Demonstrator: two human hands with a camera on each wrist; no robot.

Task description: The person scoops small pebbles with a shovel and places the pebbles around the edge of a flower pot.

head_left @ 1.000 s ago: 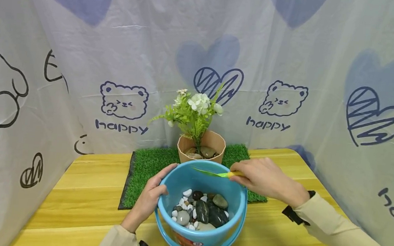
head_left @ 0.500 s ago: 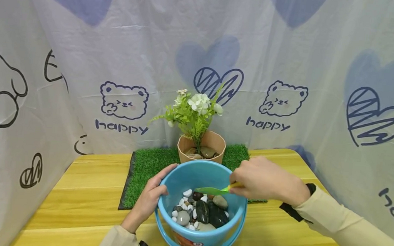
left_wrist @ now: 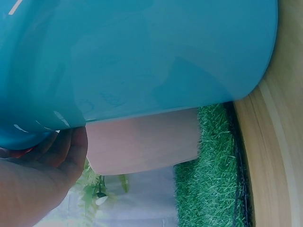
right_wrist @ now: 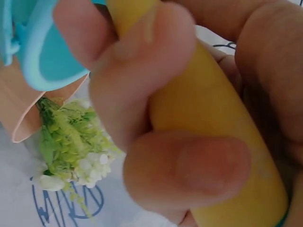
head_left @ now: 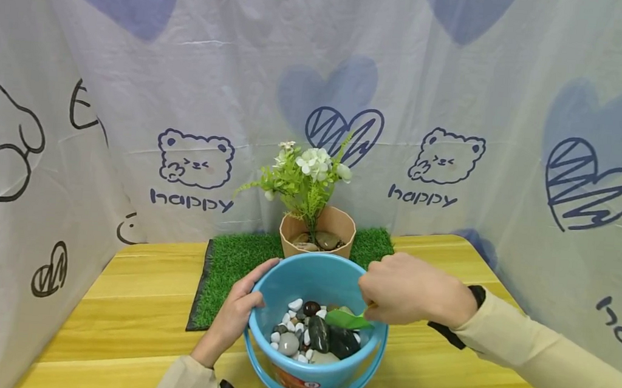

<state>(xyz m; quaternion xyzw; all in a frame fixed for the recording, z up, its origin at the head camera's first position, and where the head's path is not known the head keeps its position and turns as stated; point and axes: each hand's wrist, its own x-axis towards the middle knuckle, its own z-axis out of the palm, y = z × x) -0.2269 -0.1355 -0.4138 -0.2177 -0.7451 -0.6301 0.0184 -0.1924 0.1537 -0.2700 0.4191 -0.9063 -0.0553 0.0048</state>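
A light blue bucket (head_left: 343, 376) stands on the table with dark, grey and white stones (head_left: 319, 333) in its bottom. My left hand (head_left: 236, 304) grips its left rim, thumb over the edge and fingers on the outer side. In the right wrist view, fingers of my right hand (head_left: 410, 290) curl round the yellow handle (right_wrist: 208, 104) of a small trowel. Its green blade (head_left: 347, 320) points left inside the bucket, low over the stones at the right. Whether the blade tip touches them I cannot tell. My right hand hides the handle in the head view.
Right behind the bucket, a peach flowerpot (head_left: 346, 224) holds stones and a white-flowered plant (head_left: 312, 179). It stands on a green turf mat (head_left: 237, 261). The wooden table (head_left: 143, 302) is bounded by a printed curtain (head_left: 275, 94). The bucket's handle (head_left: 259, 366) hangs down in front.
My right hand has lowered the trowel from the bucket's upper rim down to the stones, with the blade shifting right. The left hand and bucket have stayed put.
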